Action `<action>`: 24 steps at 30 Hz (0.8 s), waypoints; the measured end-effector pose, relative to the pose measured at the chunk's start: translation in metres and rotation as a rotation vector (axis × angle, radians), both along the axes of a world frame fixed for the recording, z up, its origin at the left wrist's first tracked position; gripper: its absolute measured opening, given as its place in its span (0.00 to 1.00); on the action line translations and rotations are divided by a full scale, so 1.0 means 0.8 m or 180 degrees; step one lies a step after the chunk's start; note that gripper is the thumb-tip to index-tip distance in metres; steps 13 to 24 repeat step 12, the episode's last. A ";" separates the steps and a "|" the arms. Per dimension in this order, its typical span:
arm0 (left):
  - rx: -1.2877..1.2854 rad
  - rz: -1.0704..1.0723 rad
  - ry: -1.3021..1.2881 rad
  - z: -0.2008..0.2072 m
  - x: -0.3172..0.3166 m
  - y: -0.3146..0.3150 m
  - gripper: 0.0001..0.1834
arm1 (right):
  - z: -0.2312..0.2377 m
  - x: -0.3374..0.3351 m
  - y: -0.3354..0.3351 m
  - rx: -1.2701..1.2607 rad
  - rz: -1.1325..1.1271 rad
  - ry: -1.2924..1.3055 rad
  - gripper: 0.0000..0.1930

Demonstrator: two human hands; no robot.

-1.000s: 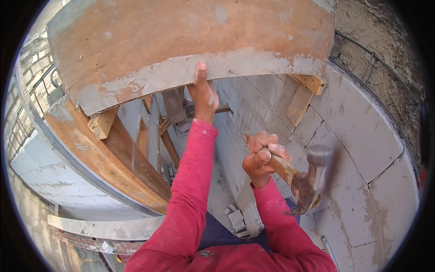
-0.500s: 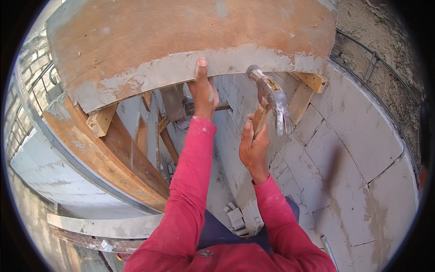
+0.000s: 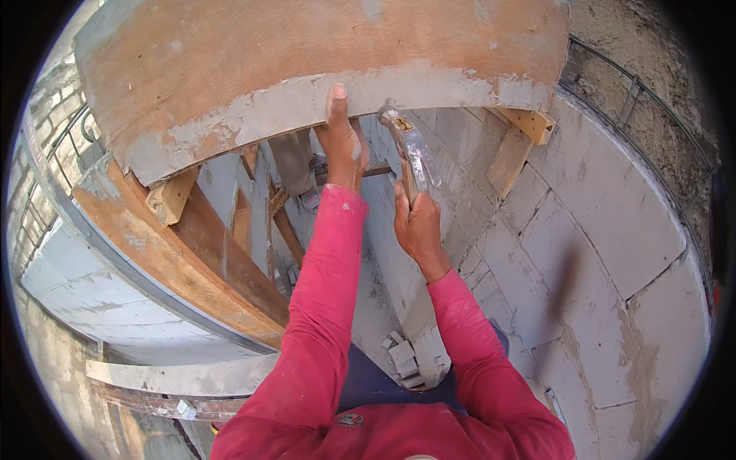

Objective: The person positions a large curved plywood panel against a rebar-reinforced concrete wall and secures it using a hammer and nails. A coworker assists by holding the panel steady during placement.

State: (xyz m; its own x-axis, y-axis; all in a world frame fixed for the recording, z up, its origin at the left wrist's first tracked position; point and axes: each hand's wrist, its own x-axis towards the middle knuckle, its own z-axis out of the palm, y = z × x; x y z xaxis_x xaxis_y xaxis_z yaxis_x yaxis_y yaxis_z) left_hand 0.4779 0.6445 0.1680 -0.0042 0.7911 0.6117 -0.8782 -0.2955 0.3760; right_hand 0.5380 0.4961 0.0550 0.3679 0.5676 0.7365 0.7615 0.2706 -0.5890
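A broad plywood panel (image 3: 330, 46), smeared with grey cement along its near edge, spans the top of the view. My left hand (image 3: 342, 147) grips that edge, its thumb lying on the top face and its fingers hidden below. In my right hand (image 3: 420, 228) is a claw hammer (image 3: 412, 146), held by its wooden handle. The hammer's striking face is up by the panel's near edge, just right of my left hand; whether it touches is unclear.
Wooden blocks support the panel at its left (image 3: 173, 197) and right (image 3: 529, 125). A grey block wall (image 3: 583, 230) rises on the right, with steel rebar (image 3: 636, 84) beyond it. Wooden boards (image 3: 192, 253) lean at left. Below lie broken block pieces (image 3: 403, 359).
The hammer and my right hand have moved left and slightly up, bringing the hammer head close to my left hand. My left hand keeps its hold on the panel.
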 end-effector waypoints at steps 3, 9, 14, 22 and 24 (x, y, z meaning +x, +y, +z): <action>0.0055 0.0040 -0.0099 0.011 0.004 0.008 0.38 | 0.003 -0.002 0.003 0.1332 0.0207 -0.0231 0.14; -0.0014 0.0005 -0.0034 0.009 0.002 -0.002 0.42 | 0.012 0.006 0.004 0.0504 0.0133 -0.0033 0.10; 0.0055 0.0039 -0.0049 0.015 0.004 0.006 0.46 | 0.020 0.007 0.005 0.1226 0.0010 -0.0636 0.09; 0.0055 0.0039 -0.0049 0.015 0.004 0.006 0.46 | 0.020 0.007 0.005 0.1226 0.0010 -0.0636 0.09; 0.0055 0.0039 -0.0049 0.015 0.004 0.006 0.46 | 0.020 0.007 0.005 0.1226 0.0010 -0.0636 0.09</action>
